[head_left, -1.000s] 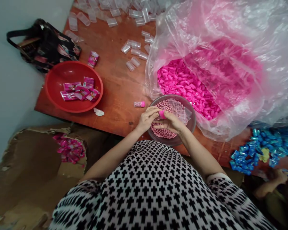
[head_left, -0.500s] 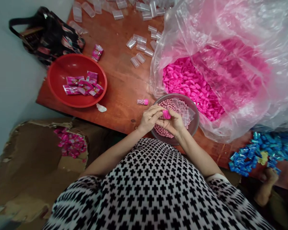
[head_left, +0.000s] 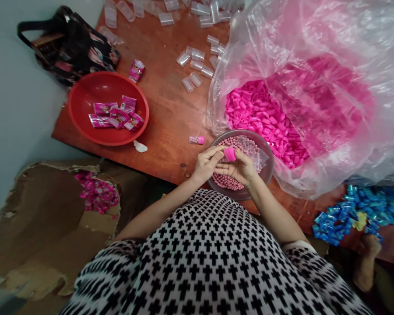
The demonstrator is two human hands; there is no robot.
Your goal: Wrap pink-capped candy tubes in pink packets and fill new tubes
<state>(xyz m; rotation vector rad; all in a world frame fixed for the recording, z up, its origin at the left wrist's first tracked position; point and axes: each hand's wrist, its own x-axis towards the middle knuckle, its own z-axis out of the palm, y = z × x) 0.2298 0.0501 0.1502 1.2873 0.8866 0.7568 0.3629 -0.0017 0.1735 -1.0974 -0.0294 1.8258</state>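
Left hand [head_left: 206, 165] on pink cap [head_left: 230, 154], axis unclear, nearby bottle [head_left: 195, 140] crosswise, lid [head_left: 201, 140] rightward.

1. Left hand [head_left: 205, 165]: back showing, thumb and forefinger drawn close in a pinch, fingertips pointing toward the right hand [head_left: 244, 170].
2. The right hand sits just beside those fingertips, thumb bent, longer fingers stretched toward the left hand.
3. Left forearm [head_left: 157, 208] slants back and outward from its hand; right forearm [head_left: 275, 210] mirrors it.

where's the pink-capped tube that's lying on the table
In the head view, the pink-capped tube lies on the table, just left of the grey bowl.
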